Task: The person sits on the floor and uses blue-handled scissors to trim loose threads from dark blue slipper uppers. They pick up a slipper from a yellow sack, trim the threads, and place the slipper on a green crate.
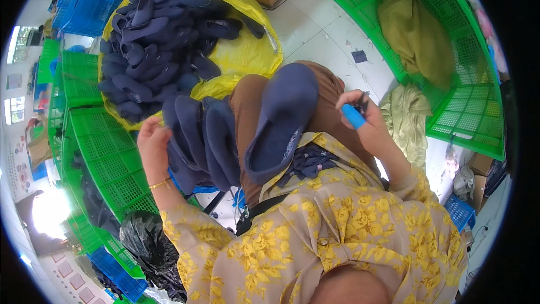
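A navy slipper (287,98) lies across my lap, toe pointing away, its opening towards me; neither hand touches it. Several more navy slippers (197,135) are stacked by my left thigh. My left hand (153,142) is raised just left of that stack, fingers loosely bent and apart, with nothing visible in them. To the right of my lap, my right hand (363,119) is closed around a small dark object, mostly hidden by the fingers. A blue cover (354,116) wraps one of its fingers. Dark fabric scraps (309,164) rest in my lap against the shirt.
A yellow sack (247,50) full of navy slippers (152,45) stands at the far left. Green crates (112,157) line the left side. Another green crate (472,101) at right holds an olive cloth (416,34). A black plastic bag (149,242) sits at lower left.
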`<state>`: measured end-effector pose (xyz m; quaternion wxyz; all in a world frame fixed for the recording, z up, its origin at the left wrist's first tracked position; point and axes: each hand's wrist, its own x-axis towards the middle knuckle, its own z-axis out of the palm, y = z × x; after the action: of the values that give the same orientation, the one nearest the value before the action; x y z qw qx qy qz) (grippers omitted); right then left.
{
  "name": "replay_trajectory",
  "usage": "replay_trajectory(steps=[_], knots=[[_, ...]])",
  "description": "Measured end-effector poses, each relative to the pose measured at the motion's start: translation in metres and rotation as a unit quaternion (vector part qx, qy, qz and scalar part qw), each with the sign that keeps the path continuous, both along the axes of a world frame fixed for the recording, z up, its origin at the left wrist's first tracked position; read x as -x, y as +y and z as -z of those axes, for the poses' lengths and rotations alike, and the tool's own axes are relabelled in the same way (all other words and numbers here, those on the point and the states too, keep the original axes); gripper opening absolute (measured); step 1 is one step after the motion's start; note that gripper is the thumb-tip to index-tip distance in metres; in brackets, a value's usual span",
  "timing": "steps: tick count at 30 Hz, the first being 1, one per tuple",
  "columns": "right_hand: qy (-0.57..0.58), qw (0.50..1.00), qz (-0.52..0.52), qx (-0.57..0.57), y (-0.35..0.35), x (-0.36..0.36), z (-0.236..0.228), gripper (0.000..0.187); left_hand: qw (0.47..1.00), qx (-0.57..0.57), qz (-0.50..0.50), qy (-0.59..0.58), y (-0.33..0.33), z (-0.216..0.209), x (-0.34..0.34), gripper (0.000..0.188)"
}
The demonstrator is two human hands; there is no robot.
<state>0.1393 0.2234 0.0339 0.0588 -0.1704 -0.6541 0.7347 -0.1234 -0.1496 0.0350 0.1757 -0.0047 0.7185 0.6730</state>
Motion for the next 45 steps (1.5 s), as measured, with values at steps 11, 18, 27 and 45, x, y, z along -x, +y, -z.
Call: replay_trajectory(steps=[11,18,27,45], knots=[[-0.043,0.980,0.049,0.186,-0.027,-0.032,0.013,0.007,0.989,-0.091,-0.082,-0.081,0.060,0.040,0.115,0.017],[-0.070,0.992,-0.010,0.104,-0.033,-0.037,0.005,0.009,0.990,-0.110,0.084,0.002,0.153,0.004,0.100,0.033],[-0.062,0.994,-0.023,0.091,-0.034,-0.038,0.007,0.009,0.853,0.264,0.435,0.115,0.174,-0.027,-0.026,0.031],[0.031,0.985,-0.102,-0.138,-0.037,-0.037,-0.020,0.021,0.962,0.070,0.196,0.178,0.220,0.041,-0.100,0.016]])
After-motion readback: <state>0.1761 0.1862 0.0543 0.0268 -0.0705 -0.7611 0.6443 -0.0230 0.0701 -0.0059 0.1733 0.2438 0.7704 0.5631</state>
